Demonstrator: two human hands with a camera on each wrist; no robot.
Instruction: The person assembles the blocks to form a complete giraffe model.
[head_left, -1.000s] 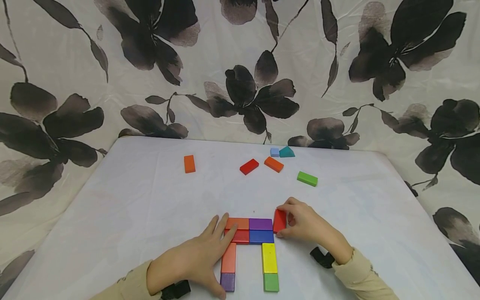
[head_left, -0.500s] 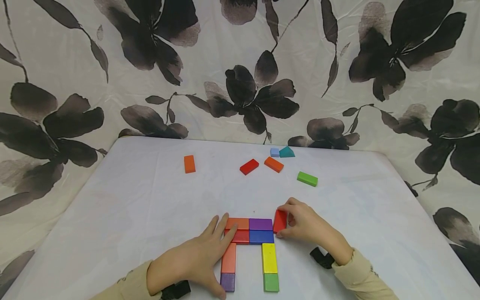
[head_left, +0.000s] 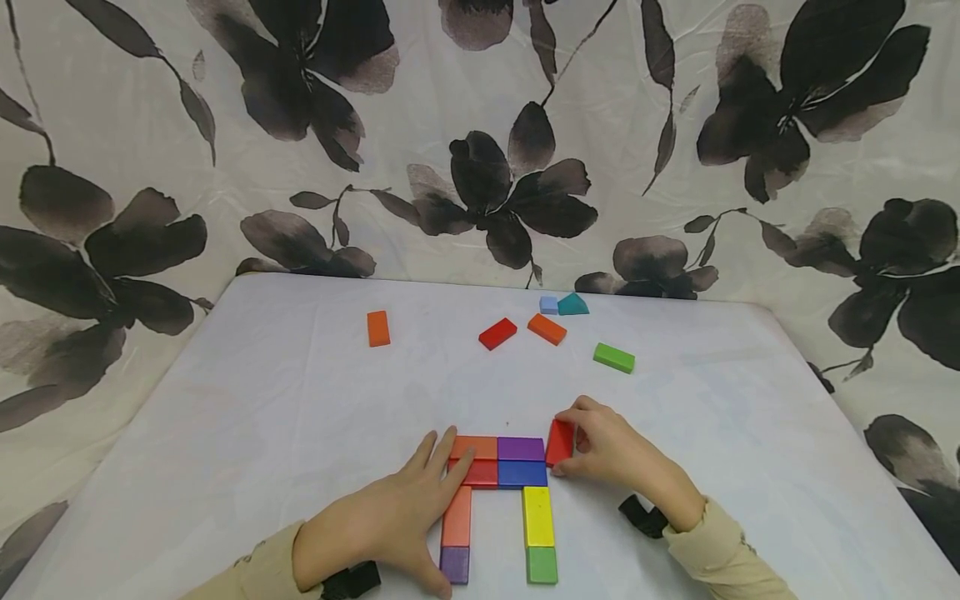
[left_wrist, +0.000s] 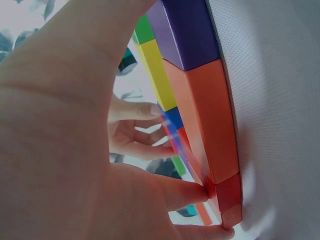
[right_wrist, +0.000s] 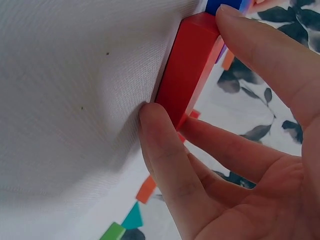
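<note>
Two rows of blocks, orange beside purple (head_left: 521, 449) over red beside blue (head_left: 522, 474), top two columns: orange (head_left: 457, 517) above purple (head_left: 454, 565), and yellow (head_left: 537, 516) above green (head_left: 542, 565). My left hand (head_left: 390, 517) rests with spread fingers on the left side, fingertips on the orange and red blocks. At the right end, my right hand (head_left: 618, 446) pinches a red block (head_left: 559, 442) between thumb and fingers, beside the purple and blue blocks. In the right wrist view this red block (right_wrist: 187, 65) stands against the blue one.
Toward the table's far edge lie loose blocks: an orange one (head_left: 378, 328) at left, a red one (head_left: 498, 333), another orange one (head_left: 547, 328), a light blue one (head_left: 549, 305), a teal triangle (head_left: 573, 304) and a green one (head_left: 614, 357). Flowered cloth (head_left: 420, 100) hangs behind.
</note>
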